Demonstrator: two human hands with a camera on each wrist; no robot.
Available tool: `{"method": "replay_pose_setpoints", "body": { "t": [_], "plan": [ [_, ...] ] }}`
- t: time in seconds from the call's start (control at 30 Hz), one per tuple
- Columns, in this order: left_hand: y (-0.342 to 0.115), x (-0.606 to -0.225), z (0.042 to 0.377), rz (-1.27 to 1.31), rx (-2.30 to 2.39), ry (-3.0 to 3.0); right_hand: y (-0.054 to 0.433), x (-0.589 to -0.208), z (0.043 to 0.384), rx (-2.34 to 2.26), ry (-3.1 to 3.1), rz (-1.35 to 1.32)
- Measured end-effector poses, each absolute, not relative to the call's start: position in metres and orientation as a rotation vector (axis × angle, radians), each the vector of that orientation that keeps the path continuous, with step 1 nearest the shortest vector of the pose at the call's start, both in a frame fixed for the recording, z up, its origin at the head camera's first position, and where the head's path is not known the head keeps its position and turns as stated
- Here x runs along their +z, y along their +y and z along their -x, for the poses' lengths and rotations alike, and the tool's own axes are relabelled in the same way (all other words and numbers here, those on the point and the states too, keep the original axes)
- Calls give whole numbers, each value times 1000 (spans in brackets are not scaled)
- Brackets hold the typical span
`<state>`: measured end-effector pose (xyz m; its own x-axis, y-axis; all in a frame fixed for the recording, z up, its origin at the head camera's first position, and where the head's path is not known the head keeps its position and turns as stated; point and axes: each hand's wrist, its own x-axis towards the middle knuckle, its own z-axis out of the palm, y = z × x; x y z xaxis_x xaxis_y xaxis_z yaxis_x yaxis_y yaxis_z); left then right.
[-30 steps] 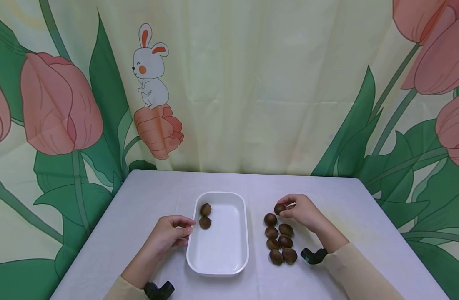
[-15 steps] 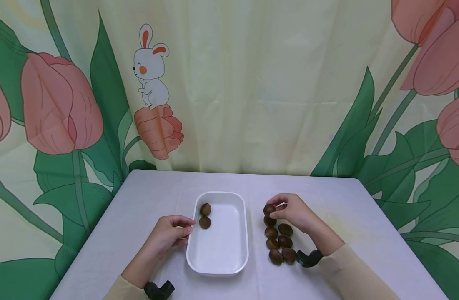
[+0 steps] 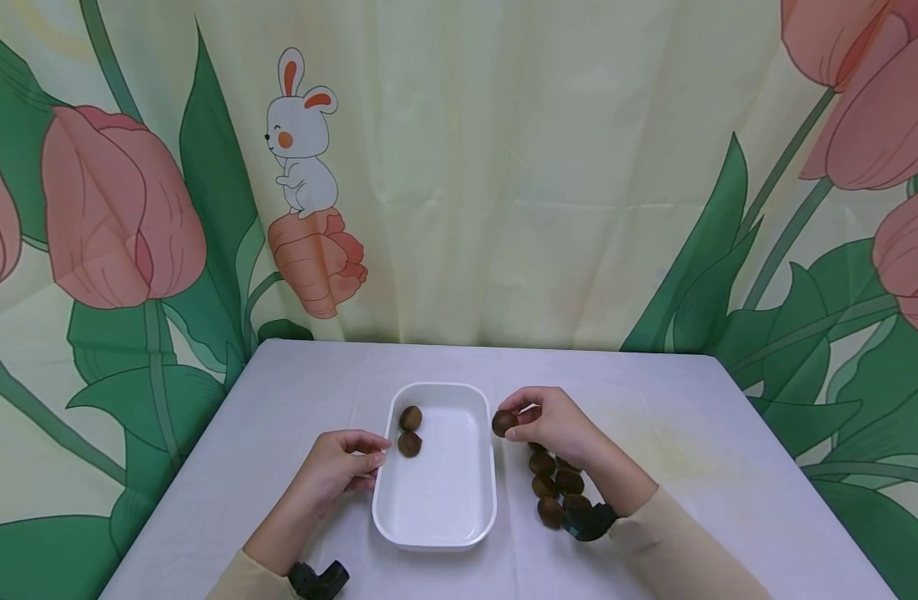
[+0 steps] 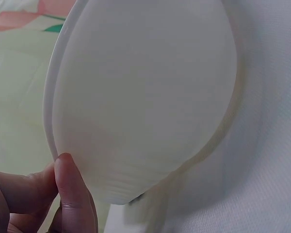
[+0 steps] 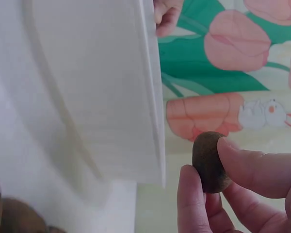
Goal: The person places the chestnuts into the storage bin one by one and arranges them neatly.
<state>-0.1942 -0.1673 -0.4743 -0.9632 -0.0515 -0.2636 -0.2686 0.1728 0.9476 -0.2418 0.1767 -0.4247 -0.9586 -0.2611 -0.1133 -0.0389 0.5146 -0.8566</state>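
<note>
Head view, from the left: a curtain [image 3: 459,167] printed with tulips and a rabbit on a carrot hangs beyond the white-covered table [image 3: 278,400]. A black wrist device [image 3: 318,581] sits at the near left, by a beige sleeve. The left hand [image 3: 346,458] pinches the left rim of the white tray [image 3: 436,517], its thumb seen against the outer wall in the left wrist view; hand and tray are where they were a second ago. Inside, by the tray's left wall, the far chestnut [image 3: 410,418] and the near chestnut [image 3: 409,444] lie one behind the other, also unchanged.

Just beyond the right rim is the held chestnut [image 3: 504,423], gripped between thumb and fingers of the right hand [image 3: 549,421]. A second ago it was farther right, at the far end of the chestnut group; it has since come left to the tray's edge. The right wrist view shows it higher than the rim, still outside the tray.

Farther right, the chestnut group [image 3: 544,486] remains on the table in two rough columns, some now partly hidden by the right hand and the second wrist device [image 3: 589,522].
</note>
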Motion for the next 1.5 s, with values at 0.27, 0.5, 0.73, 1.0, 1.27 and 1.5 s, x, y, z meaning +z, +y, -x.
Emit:
{"method": "replay_pose_setpoints", "body": {
  "t": [0.27,0.5,0.73,1.0,1.27,1.5],
  "plan": [
    [-167,-473,194,318,1889,2267,155,-426,241,-1485,2438,340],
    [-168,-472,193,321,1904,2243,139,-423,240,-1505,2386,393],
    [-169,-473,194,322,1906,2239,125,-415,243,-1509,2377,414],
    [-169,-474,195,284,1921,2220,106,-408,246,-1528,2372,443],
    [-170,-475,195,281,1916,2212,88,-414,254,-1601,2294,455],
    [-171,-473,195,281,1916,2202,76,-421,258,-1581,2295,408]
  ]
}}
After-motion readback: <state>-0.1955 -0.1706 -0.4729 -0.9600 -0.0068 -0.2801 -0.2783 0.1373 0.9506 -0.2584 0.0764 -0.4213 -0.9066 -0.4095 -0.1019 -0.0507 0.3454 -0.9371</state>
